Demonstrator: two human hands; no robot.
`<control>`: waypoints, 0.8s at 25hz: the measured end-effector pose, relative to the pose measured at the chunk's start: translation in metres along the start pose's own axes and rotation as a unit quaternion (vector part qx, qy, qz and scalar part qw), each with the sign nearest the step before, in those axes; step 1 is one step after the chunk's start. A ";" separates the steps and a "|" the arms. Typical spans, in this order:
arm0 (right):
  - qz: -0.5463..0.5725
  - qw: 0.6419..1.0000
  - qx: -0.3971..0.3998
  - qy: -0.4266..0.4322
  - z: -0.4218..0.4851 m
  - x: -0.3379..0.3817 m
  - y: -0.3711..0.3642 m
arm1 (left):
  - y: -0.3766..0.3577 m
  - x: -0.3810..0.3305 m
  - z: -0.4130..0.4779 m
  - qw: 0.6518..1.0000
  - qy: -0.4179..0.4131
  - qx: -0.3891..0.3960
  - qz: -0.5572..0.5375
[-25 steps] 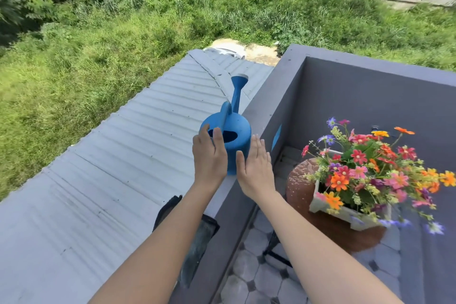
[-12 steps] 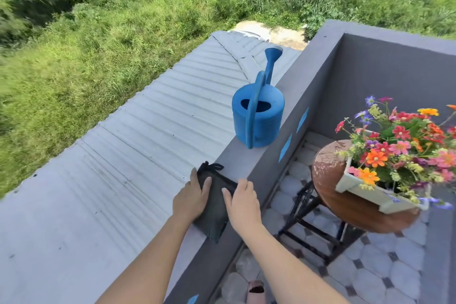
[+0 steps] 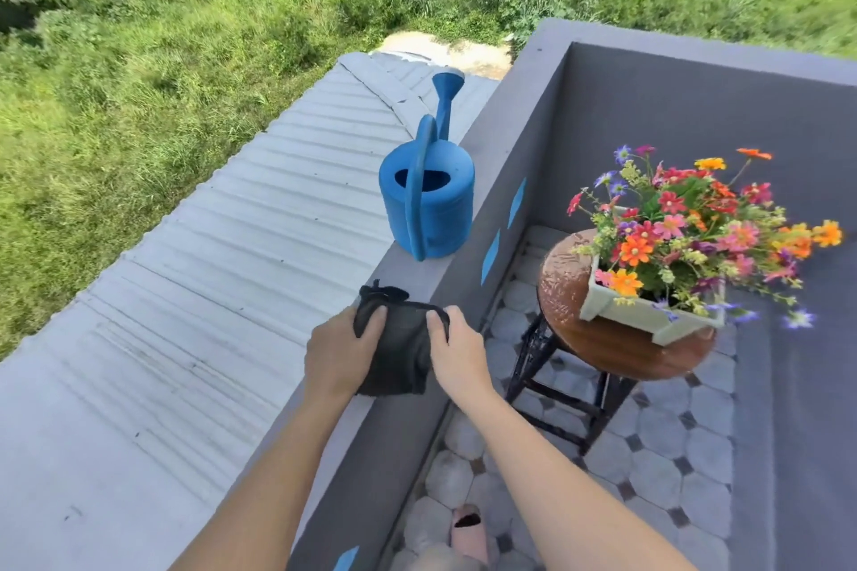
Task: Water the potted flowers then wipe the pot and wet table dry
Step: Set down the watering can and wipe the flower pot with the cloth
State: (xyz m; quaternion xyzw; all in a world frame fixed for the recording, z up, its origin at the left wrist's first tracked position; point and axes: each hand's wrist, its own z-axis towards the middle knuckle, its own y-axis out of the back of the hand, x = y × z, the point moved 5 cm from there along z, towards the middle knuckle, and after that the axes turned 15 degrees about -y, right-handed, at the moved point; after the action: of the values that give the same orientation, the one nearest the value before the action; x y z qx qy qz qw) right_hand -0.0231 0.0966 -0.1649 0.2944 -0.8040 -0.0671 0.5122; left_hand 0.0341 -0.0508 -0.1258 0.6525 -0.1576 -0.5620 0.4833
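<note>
**Cloth gathered on parapet; wet bench and pot to the right**

Fig. legend, largest to smallest. A corrugated roof (image 3: 195,292) is seen outside the balcony, left of a grey parapet wall (image 3: 468,181). On the wall top, a blue watering can (image 3: 429,204) is set upright, spout pointing away from the viewer; it is apart from both hands, so watering is judged done. Inside the balcony, a round brown bench (image 3: 563,278) on dark legs is seen lower right; its top is beaded w/ water. On it sits a pale square pot (image 3: 630,313) of mixed flowers (image 3: 681,223), placed toward the bench's right side, so the wet bare wood lies on the side nearer the wall. A dark cloth (image 3: 399,348) is draped over the wall edge, its long axis running away from the viewer along the wall. It is pinched at its far end by the left hand (image 3: 341,357) and right hand (image 3: 457,355), one each side, fingers curled into the fabric. Key relation: bench and pot lie right of, and below, the hands; the right hand is the nearer. The wipe is judged not yet begun; cloth to be lifted clear of the wall, then carried rightward and down.
</note>
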 end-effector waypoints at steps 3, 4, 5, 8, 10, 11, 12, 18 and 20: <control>0.072 0.996 -0.049 -0.001 0.002 -0.019 0.056 | -0.024 -0.053 0.001 0.982 -0.027 0.033 -0.183; 0.089 0.994 -0.066 -0.005 0.003 -0.027 0.075 | -0.037 -0.069 0.000 0.968 -0.019 0.054 -0.243; 0.103 0.991 -0.080 -0.011 0.005 -0.036 0.094 | -0.053 -0.084 -0.003 0.953 -0.006 0.077 -0.294; 0.125 0.986 -0.104 -0.041 0.010 -0.068 0.135 | -0.094 -0.119 -0.011 0.909 0.045 0.132 -0.392; 0.134 0.981 -0.121 -0.071 0.011 -0.103 0.158 | -0.121 -0.137 -0.015 0.890 0.078 0.134 -0.429; 0.136 0.978 -0.137 -0.081 0.011 -0.120 0.169 | -0.134 -0.145 -0.015 0.883 0.089 0.120 -0.444; 0.138 0.973 -0.160 -0.092 0.013 -0.138 0.178 | -0.147 -0.150 -0.014 0.878 0.099 0.102 -0.457; 0.154 0.934 -0.307 -0.100 0.056 -0.207 0.197 | -0.234 -0.132 0.004 0.840 0.171 -0.028 -0.515; 0.162 0.914 -0.368 -0.064 0.080 -0.213 0.202 | -0.260 -0.125 0.019 0.824 0.154 -0.054 -0.542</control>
State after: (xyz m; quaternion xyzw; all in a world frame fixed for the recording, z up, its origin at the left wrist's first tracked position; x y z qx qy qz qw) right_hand -0.1096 0.3618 -0.2863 -0.0537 -0.7902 -0.2926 0.5358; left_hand -0.1106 0.1592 -0.2615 0.6836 0.3287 -0.6333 0.1533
